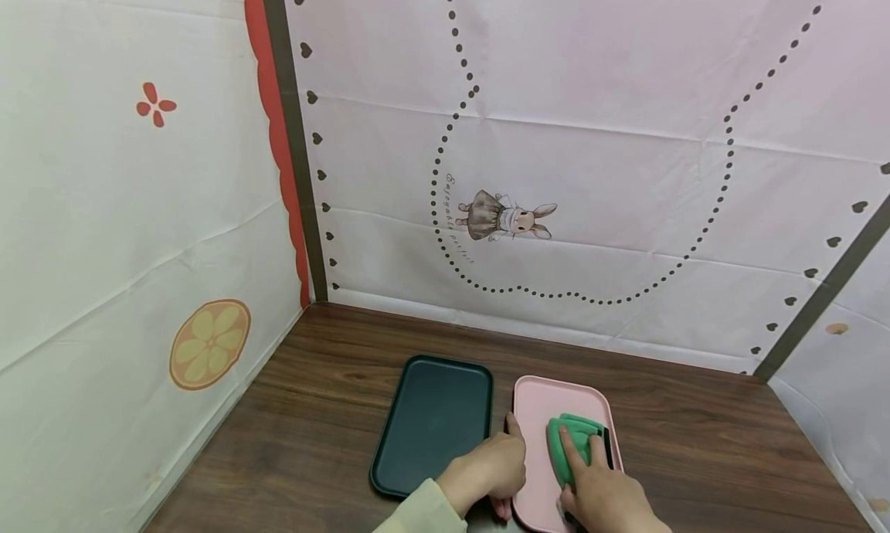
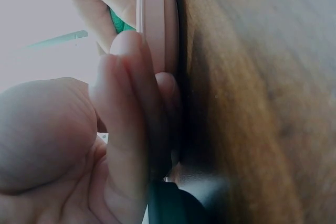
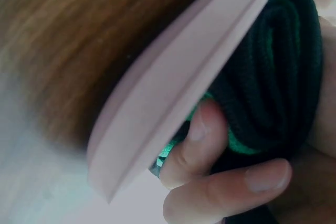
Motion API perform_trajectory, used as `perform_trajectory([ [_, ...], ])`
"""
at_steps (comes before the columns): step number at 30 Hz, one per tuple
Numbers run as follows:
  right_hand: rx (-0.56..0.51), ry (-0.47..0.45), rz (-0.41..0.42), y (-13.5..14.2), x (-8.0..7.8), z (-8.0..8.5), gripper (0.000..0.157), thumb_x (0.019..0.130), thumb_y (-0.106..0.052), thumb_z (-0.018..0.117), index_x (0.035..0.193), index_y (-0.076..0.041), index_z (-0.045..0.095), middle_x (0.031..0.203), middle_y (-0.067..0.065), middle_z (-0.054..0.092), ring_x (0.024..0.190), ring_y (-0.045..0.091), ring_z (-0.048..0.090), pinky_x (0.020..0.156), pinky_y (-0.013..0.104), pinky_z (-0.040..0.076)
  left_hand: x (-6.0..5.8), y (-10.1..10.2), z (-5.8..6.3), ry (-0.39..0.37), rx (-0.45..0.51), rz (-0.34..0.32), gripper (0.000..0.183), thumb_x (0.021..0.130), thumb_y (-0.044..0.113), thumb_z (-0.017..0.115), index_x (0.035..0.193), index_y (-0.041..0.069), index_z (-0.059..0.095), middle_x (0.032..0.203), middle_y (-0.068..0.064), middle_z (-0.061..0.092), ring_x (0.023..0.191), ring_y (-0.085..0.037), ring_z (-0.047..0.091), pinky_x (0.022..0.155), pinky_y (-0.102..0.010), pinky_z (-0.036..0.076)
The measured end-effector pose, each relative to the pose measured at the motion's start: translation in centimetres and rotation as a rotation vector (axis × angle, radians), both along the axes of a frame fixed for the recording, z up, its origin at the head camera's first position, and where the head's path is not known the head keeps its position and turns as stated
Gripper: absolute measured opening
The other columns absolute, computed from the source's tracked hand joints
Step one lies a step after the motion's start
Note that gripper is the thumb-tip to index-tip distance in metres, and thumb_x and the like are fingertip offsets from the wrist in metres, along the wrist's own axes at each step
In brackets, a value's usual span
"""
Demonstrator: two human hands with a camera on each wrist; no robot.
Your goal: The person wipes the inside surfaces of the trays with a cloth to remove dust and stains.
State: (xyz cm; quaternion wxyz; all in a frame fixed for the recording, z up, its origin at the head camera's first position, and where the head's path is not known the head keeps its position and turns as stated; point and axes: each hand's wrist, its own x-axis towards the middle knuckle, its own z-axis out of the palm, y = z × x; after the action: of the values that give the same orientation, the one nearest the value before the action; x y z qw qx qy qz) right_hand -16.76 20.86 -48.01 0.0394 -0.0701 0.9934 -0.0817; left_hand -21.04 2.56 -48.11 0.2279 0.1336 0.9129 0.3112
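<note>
My right hand [image 1: 610, 496] grips a folded green cloth [image 1: 558, 456] on the pink tray [image 1: 538, 409], with two fingers spread over its top. In the right wrist view, dark folded layers of the cloth [image 3: 268, 72] lie along the tray's rim [image 3: 157, 114], and curled fingers [image 3: 231, 190] are at its lower end. My left hand [image 1: 495, 467] is at the pink tray's left edge, one finger pointing forward along it. In the left wrist view, its nearly straight fingers [image 2: 126, 103] touch the tray's side [image 2: 155, 24], close over the wooden table.
A dark green tray [image 1: 445, 417] lies flat just left of the pink one, partly behind my left wrist. The brown wooden table [image 1: 278, 440] is bounded by a printed cloth wall [image 1: 591, 178] at the back and another wall [image 1: 83, 247] on the left.
</note>
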Motion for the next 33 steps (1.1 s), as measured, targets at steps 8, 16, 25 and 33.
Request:
perform_trajectory([
  [8,-0.003,-0.035,-0.003,0.5,-0.1,0.1,0.082,0.084,-0.026,0.070,0.160,-0.019,0.041,0.133,0.025,0.046,0.054,0.022,0.052,0.042,0.045,0.045,0.1,0.0,0.2,0.014,0.000,-0.005,0.076,0.099,0.002,0.057,0.162,-0.010,0.015,0.041,-0.006,0.058,0.029,-0.013,0.054,0.035,-0.026,0.049],
  [16,-0.015,-0.067,-0.011,0.9,-0.1,0.1,0.082,0.086,-0.027,0.070,0.161,-0.019,0.039,0.137,0.027,0.044,0.053,0.022,0.051,0.042,0.044,0.045,0.2,0.0,0.4,0.003,-0.008,0.012,0.077,0.099,0.002,0.057,0.162,-0.008,0.015,0.042,-0.006,0.059,0.029,-0.013,0.053,0.035,-0.027,0.050],
  [25,-0.017,-0.069,-0.011,1.1,-0.1,0.1,0.080,0.087,-0.027,0.069,0.161,-0.018,0.040,0.137,0.028,0.045,0.052,0.022,0.051,0.042,0.043,0.045,-0.1,0.0,0.3,-0.050,0.029,0.007,0.078,0.100,0.001,0.057,0.163,-0.006,0.012,0.044,-0.008,0.062,0.030,-0.014,0.054,0.035,-0.028,0.050],
  [33,-0.027,-0.099,0.004,1.3,-0.3,0.3,0.079,0.088,-0.027,0.070,0.161,-0.016,0.040,0.136,0.028,0.045,0.052,0.022,0.049,0.042,0.043,0.044,-0.4,0.0,0.0,-0.065,0.033,0.002,0.077,0.100,0.000,0.055,0.163,-0.006,0.013,0.045,-0.008,0.063,0.031,-0.015,0.055,0.036,-0.029,0.051],
])
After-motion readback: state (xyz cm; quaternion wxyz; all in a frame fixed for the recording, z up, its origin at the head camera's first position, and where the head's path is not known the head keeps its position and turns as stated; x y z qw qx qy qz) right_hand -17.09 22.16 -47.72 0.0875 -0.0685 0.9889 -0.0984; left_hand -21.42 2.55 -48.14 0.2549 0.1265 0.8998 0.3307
